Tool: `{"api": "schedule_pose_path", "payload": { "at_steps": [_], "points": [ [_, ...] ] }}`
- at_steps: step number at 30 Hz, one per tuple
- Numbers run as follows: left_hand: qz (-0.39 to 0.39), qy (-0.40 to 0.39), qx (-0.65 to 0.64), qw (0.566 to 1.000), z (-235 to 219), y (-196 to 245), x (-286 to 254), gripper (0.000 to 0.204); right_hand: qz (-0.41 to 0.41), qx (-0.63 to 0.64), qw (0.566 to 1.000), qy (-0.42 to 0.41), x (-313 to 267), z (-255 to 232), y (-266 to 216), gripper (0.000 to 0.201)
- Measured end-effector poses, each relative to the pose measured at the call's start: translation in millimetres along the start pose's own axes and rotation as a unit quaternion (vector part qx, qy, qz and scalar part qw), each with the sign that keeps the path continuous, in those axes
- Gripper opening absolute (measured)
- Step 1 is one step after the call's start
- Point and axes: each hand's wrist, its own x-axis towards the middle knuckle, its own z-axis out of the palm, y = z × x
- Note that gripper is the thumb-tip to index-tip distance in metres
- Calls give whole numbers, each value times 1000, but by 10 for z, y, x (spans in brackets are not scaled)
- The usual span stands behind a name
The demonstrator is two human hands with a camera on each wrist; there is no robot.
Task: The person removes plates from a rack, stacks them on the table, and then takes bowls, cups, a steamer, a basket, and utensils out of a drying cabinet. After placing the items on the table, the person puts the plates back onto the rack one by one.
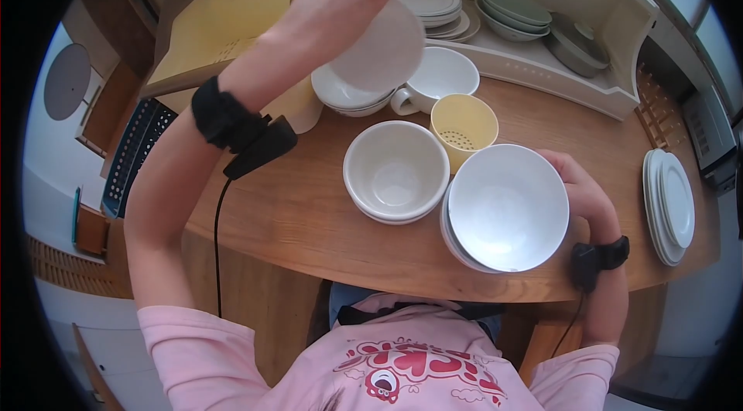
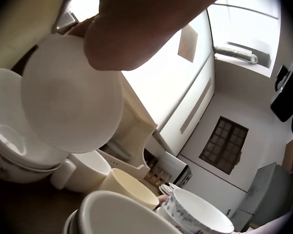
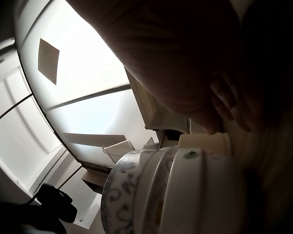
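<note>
Pink shirt point(image 1: 402, 368): red cartoon lettering, not legible; no other readable text

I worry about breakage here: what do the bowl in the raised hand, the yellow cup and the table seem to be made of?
The bowl held by the left hand looks like glazed white ceramic, smooth with a soft sheen. The yellow cup seems matte plastic, with drain holes in its base. The table looks like varnished wood, showing grain.
</note>
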Motion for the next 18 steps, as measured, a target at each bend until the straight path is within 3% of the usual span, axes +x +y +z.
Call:
{"api": "schedule_pose_path", "payload": {
  "at_steps": [2, 4, 6, 8, 9, 11, 14, 18],
  "points": [
    [-11, 45, -19, 999, -193, 7, -13, 12, 2, -7, 1000, 0, -2, -2, -13, 30],
    [-78, 162, -272, 946, -422, -22, -52, 22, 5, -15, 1000, 2, -3, 5, -27, 30],
    [46, 234, -87, 967, -706, -117, -116, 13, 3, -7, 1000, 4, -7, 6, -22, 30],
    [8, 276, -47, 960, -787, -343, -136, 11, 4, -9, 1000, 4, -10, 4, -19, 30],
    [7, 275, -46, 960, -844, -408, -176, 11, 4, -10, 1000, 4, -6, 2, -17, 30],
    [-90, 258, -63, 960, -942, -543, -275, 10, 3, -3, 1000, 4, -7, 1, -19, 30],
    [-155, 191, -49, 968, -795, -1344, -549, 16, 0, 6, 1000, 6, -4, 3, -9, 30],
    [-57, 190, 68, 978, -453, -2374, -981, 23, 8, -6, 1000, 10, -2, 0, -11, 30]
  ]
}}
